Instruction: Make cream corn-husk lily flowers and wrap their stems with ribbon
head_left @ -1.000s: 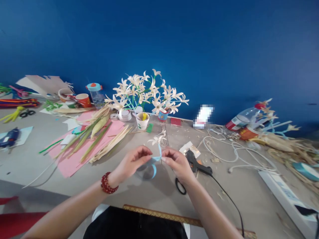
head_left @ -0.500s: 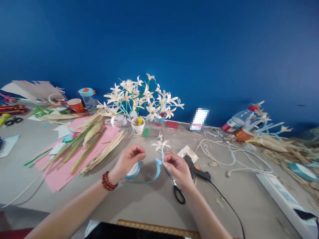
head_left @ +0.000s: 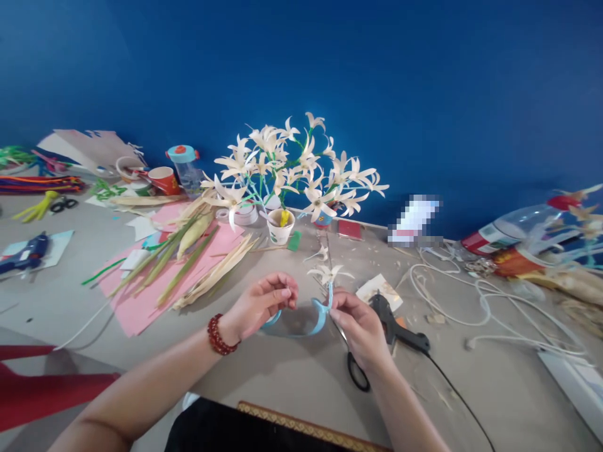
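My right hand (head_left: 355, 323) pinches the blue-wrapped stem of a pale artificial flower (head_left: 330, 274), which stands upright above the fingertips. From that stem a light blue ribbon (head_left: 301, 333) sags in a loop toward my left. My left hand (head_left: 268, 301), with a red bead bracelet (head_left: 220, 336) at the wrist, has thumb and fingers pressed together above the ribbon's other end. Whatever those fingers hold, if anything, is too small to make out. Partly under my right hand lie black-handled scissors (head_left: 358, 372). Another small pale flower (head_left: 322, 252) rests just beyond the held one.
A black glue gun (head_left: 398, 329) lies right of my right hand, its cord running frontward. White cables (head_left: 452, 314) coil farther right. Pale flowers (head_left: 282, 166) stand in cups at the back. Husks (head_left: 188, 257) cover pink paper (head_left: 127, 307) at left; a blue glue gun (head_left: 31, 254) lies beyond.
The view has shifted, so the table's things appear farther right. My left hand has turned and hides more of the ribbon roll. My right hand keeps its pinch on the flower stem.
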Demonstrator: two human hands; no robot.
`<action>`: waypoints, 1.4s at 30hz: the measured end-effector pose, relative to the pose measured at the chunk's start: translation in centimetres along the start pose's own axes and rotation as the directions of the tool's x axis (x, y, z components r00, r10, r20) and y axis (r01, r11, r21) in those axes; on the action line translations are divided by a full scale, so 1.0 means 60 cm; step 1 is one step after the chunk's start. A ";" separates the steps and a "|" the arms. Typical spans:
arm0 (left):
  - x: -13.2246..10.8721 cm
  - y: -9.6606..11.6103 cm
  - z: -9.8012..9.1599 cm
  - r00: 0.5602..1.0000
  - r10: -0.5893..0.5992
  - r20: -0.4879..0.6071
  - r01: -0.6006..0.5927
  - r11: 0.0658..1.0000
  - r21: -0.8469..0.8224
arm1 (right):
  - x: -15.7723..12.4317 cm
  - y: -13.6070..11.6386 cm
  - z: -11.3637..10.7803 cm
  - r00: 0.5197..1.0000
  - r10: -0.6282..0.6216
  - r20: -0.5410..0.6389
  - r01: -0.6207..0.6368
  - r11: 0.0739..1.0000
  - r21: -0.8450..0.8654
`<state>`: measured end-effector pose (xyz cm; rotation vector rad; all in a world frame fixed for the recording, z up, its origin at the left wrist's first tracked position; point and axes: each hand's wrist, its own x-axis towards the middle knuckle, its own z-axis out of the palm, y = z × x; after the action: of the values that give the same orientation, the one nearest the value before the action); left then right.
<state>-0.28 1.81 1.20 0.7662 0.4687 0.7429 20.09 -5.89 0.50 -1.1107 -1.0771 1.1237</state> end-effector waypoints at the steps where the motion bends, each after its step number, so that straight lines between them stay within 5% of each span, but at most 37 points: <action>1: 0.000 0.000 -0.001 1.000 0.001 0.013 -0.001 1.000 0.000 | 0.000 0.001 -0.001 1.000 0.002 -0.002 -0.002 1.000 -0.006; 21: -0.010 0.000 -0.001 0.987 0.157 0.032 -0.160 0.955 0.251 | -0.004 0.005 0.005 0.993 0.111 0.029 -0.113 0.990 0.085; 27: -0.010 0.004 -0.003 0.942 0.324 -0.084 -0.225 0.800 0.557 | -0.004 0.003 0.008 0.992 0.125 0.032 -0.127 0.988 0.085; 31: -0.010 0.006 0.000 0.908 0.419 0.032 -0.320 0.639 0.699 | -0.003 -0.002 0.013 0.994 0.108 0.027 -0.109 0.993 0.045; 36: -0.020 0.007 0.020 0.920 0.299 0.254 -0.382 0.528 0.759 | -0.004 -0.003 0.019 0.995 0.092 0.029 -0.091 0.996 -0.012; 42: -0.022 0.001 0.031 0.975 0.159 0.156 -0.218 0.531 0.819 | -0.005 -0.007 0.025 0.991 0.108 0.074 -0.104 0.993 -0.051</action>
<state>-0.04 0.03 2.61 1.7809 0.7028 0.6706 18.61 -6.08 1.06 -1.1816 -1.1196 1.2388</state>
